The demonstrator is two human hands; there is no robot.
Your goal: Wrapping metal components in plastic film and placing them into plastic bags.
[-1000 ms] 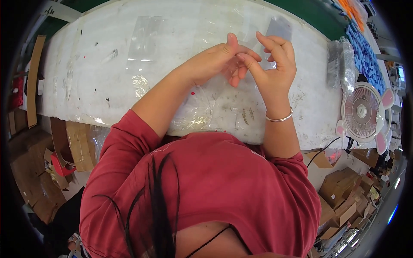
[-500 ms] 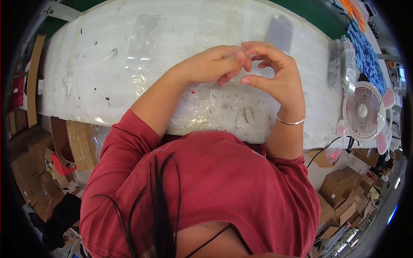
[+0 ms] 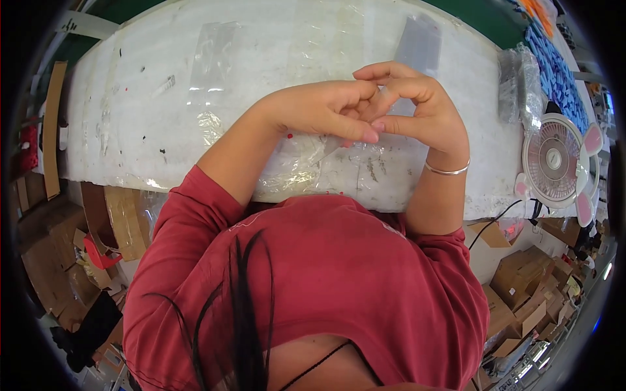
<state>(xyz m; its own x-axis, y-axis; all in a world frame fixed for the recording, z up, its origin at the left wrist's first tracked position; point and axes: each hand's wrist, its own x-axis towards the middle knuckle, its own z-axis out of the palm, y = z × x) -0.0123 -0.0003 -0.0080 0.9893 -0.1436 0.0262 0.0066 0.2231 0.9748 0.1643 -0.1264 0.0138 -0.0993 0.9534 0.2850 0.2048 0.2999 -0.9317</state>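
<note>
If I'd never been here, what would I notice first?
Probably the red shirt filling the lower middle, with the left hand and right hand together over the white table. Next, maybe the fan with pink bunny-like ears at the right, below the blue pile.

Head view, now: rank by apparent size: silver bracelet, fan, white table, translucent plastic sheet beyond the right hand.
1. White table
2. Fan
3. Translucent plastic sheet, partly behind the right hand
4. Silver bracelet

Left hand lower, thumb tips closer
</note>
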